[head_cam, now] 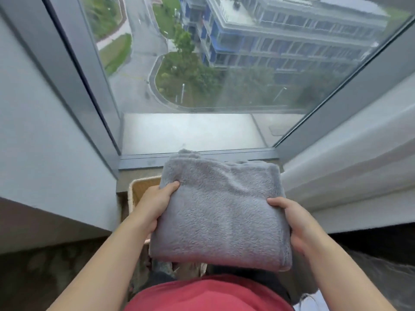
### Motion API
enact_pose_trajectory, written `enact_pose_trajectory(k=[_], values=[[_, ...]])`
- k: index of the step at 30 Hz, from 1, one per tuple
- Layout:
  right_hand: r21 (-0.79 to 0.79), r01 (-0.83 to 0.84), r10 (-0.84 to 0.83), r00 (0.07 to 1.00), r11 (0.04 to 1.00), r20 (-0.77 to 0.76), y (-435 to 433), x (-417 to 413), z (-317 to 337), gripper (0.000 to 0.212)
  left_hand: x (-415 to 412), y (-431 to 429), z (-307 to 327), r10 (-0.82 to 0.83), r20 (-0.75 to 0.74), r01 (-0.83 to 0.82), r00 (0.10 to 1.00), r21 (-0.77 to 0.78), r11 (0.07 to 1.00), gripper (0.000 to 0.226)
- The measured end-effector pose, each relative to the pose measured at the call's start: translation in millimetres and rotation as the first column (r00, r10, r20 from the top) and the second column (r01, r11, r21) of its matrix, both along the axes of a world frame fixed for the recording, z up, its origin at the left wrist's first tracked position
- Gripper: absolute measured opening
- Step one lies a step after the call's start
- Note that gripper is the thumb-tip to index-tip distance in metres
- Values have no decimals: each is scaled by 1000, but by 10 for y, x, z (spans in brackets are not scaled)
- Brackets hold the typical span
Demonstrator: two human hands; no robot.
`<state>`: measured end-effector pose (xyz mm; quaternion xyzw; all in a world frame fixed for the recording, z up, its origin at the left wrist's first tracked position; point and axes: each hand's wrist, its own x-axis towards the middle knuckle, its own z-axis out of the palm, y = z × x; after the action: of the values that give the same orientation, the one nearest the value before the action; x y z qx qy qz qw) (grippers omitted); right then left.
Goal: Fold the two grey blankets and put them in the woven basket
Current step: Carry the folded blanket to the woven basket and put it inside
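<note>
While both hands carry it by the window (224, 63), one grey blanket (220, 212) sits folded into a thick pad.

- Left hand (157, 209), right hand (294, 223): each grips an opposite edge, thumb on top, fingers curled underneath and mostly hidden.
- Woven basket (140, 189): directly below, only its left rim showing.
- Step, as judged: placing. The next move calls for lowering the pad level into the basket.
- Second blanket: not visible.
- Surroundings: wall (45, 131) on the left, white curtain (336, 164) on the right. The narrow recess may crowd the elbows.
</note>
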<state>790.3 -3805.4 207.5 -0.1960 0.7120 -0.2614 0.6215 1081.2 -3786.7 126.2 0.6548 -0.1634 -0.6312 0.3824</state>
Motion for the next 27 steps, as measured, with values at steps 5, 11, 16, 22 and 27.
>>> enact_pose_trajectory(k=[5,11,16,22,27], values=[[125,-249,251,968,960,3,-798,274,-341,23,152,-101,-232,193,-65,-184,979,130,974,20],[271,-574,581,811,772,63,-1560,613,-958,39,139,-43,-431,449,-21,-434,893,219,874,55],[406,-705,700,688,581,193,-1923,611,-1582,46,-310,38,-781,646,129,-644,752,350,680,47],[513,-638,611,751,574,250,-2043,516,-2625,40,-542,-185,-1742,710,216,-724,670,400,562,29],[522,-518,517,841,678,162,-1951,639,-3526,38,-287,-495,-2747,638,296,-702,711,336,628,20]])
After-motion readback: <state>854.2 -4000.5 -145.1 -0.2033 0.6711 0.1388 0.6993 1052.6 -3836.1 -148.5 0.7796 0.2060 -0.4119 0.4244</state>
